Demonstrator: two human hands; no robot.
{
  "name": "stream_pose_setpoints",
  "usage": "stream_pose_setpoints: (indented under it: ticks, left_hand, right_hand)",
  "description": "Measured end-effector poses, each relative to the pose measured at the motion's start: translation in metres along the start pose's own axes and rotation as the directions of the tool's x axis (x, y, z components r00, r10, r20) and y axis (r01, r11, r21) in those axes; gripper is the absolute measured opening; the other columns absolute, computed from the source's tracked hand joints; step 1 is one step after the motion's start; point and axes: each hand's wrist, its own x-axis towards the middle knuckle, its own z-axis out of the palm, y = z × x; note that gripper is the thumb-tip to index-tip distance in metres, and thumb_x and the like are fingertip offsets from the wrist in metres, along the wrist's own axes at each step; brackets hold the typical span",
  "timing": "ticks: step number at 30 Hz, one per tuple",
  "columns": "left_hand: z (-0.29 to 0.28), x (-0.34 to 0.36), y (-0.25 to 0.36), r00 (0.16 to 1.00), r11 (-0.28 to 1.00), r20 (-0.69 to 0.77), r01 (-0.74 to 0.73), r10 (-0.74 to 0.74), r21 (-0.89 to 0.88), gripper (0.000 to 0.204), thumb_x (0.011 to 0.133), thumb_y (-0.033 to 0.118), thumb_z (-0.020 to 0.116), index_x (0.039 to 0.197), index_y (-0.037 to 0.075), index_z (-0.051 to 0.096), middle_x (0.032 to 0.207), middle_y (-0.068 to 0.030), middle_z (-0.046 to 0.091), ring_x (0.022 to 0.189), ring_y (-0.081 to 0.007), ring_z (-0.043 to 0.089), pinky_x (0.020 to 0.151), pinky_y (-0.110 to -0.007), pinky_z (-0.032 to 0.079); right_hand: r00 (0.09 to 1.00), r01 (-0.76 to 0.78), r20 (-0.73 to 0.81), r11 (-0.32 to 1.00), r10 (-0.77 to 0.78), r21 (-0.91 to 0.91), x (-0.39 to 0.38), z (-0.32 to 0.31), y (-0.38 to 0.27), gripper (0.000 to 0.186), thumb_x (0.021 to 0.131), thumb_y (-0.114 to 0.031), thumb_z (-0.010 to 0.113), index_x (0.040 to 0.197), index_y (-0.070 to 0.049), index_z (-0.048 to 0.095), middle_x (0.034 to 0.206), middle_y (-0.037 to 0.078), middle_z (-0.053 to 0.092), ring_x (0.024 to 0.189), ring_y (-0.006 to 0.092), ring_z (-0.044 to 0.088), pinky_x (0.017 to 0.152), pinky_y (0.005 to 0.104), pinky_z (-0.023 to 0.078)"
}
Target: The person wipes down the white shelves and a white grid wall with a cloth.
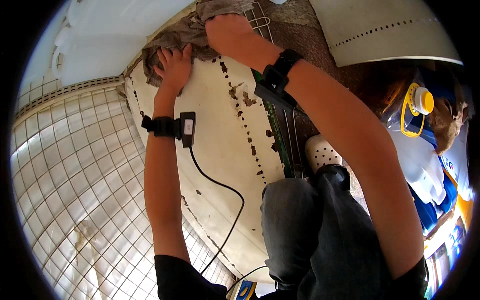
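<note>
A crumpled grey-brown cloth (175,39) lies over the far end of a cream-coloured metal panel (210,110). The panel is worn and has rows of rusty holes. My left hand (175,67) presses on the cloth, fingers spread and flat. To its right, my right hand (227,32) is closed on the cloth, its fingertips hidden from view. Both wrists wear a black strap with a small device; a black cable (235,192) runs from the left one down across the panel.
White tiles (80,155) cover the wall at left. A wire rack (260,20) stands beyond the right hand. Another pale perforated panel (385,35) is at the upper right. A clear jug with a yellow cap (425,101) and several containers crowd the right side. A pale clog (322,152) shows beside my knees.
</note>
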Motion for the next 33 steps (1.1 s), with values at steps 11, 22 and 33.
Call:
stream_pose_setpoints:
  ticks: [11, 22, 33]
  left_hand:
    - [-0.005, -0.063, 0.014, 0.891, 0.894, -0.182, -0.438, 0.417, -0.092, 0.031, 0.092, 0.026, 0.045, 0.115, 0.008, 0.055, 0.133, -0.0234, 0.039, 0.135, -0.0471, 0.017, 0.103, -0.068, 0.011]
    - [-0.008, -0.017, -0.008, 0.928, 0.912, -0.014, -0.364, 0.373, 0.192, 0.020, 0.093, 0.019, 0.047, 0.109, 0.016, 0.058, 0.128, -0.0204, 0.044, 0.137, -0.0449, 0.016, 0.105, -0.066, 0.008]
    - [-0.012, -0.002, 0.009, 0.978, 0.953, 0.074, -0.174, 0.198, -0.249, 0.053, 0.096, 0.047, 0.033, 0.125, 0.006, 0.052, 0.153, -0.0152, 0.014, 0.142, -0.0335, -0.002, 0.110, -0.052, -0.006]
  right_hand:
    - [0.980, 0.009, 0.195, 0.987, -0.040, 0.158, -0.075, -0.026, -0.019, 0.014, 0.080, -0.013, 0.058, 0.082, -0.004, 0.068, 0.082, 0.014, 0.068, 0.075, 0.0301, 0.067, 0.067, 0.0407, 0.054]
    - [0.999, -0.035, -0.033, 0.999, 0.035, 0.013, -0.052, -0.008, -0.037, 0.011, 0.076, -0.012, 0.060, 0.080, -0.006, 0.068, 0.077, 0.014, 0.067, 0.073, 0.0299, 0.066, 0.061, 0.0413, 0.053]
    - [0.996, -0.054, 0.072, 0.997, 0.058, -0.056, -0.023, -0.006, -0.012, 0.014, 0.076, -0.014, 0.068, 0.088, -0.007, 0.072, 0.089, 0.011, 0.069, 0.084, 0.0256, 0.067, 0.071, 0.0395, 0.053]
